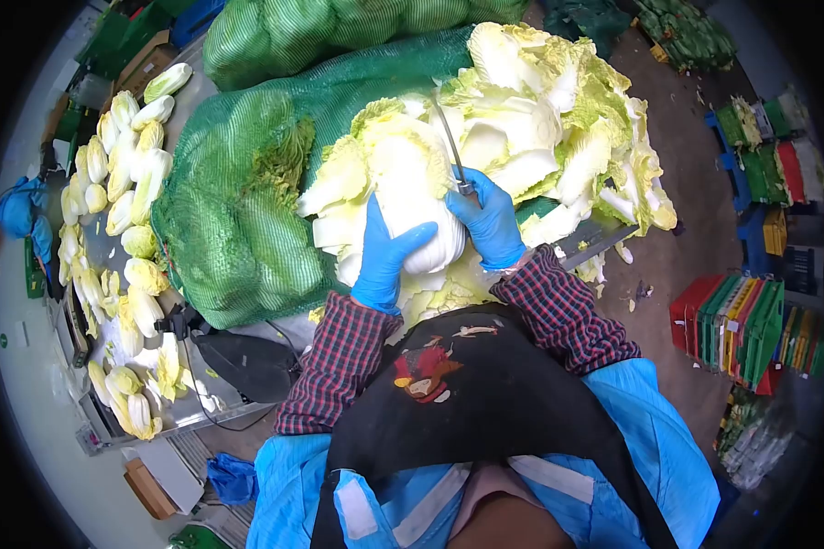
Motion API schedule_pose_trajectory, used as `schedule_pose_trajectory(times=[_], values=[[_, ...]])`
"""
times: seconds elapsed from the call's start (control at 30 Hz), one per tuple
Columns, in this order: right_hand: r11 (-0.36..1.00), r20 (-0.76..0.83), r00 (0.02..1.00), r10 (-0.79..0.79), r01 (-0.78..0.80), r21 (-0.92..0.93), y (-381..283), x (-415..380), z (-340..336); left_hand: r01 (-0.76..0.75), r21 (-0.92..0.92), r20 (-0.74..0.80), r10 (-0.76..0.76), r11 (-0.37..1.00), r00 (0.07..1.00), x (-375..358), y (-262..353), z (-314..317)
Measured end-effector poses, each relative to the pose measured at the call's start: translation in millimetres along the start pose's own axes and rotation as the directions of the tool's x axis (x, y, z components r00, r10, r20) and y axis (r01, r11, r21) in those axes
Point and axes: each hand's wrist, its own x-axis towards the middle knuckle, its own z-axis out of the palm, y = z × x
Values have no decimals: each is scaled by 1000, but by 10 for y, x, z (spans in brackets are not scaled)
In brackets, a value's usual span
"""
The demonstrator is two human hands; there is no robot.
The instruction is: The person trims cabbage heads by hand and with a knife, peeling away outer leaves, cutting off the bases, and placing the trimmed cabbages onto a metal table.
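Note:
A pale napa cabbage (410, 188) lies in front of me among loose outer leaves. My left hand (384, 254), in a blue glove, rests with thumb and fingers apart against its lower left side and holds it. In my right hand (487, 215), also gloved in blue, is the handle of a knife (450, 137), whose narrow blade points up and away along the cabbage's right side. Beyond the knife, a large heap of loose cabbage leaves (558, 119) spreads to the right. Left of the cabbage sits a green mesh sack (238, 210) full of cabbages.
Several trimmed cabbages (146, 183) cover the left part of the table. A black object with a cable (247, 364) lies near the table's front edge. Another full sack (339, 32) is at the back. Coloured crates (728, 325) stand at the right, and a person in blue (23, 212) is at far left.

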Motion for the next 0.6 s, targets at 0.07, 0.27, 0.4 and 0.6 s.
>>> schedule_pose_trajectory(times=[0.07, 0.27, 0.4, 0.6], values=[[1000, 15, 1000, -16, 16, 14, -14, -1, 15, 8, -30, -12, -8, 1000, 1000, -31, -9, -6], [990, -54, 999, 3, -10, -142, 95, 104, -55, 4, -97, -51, -9, 995, 999, -62, -70, -93], [977, -108, 971, 212, -212, 15, 436, 390, -360, 157, -568, -91, -251, 808, 964, -180, -18, -142], [973, 0, 991, -134, 131, -192, -363, 497, -110, 80, -7, 41, -80, 997, 996, -54, -63, -283]])
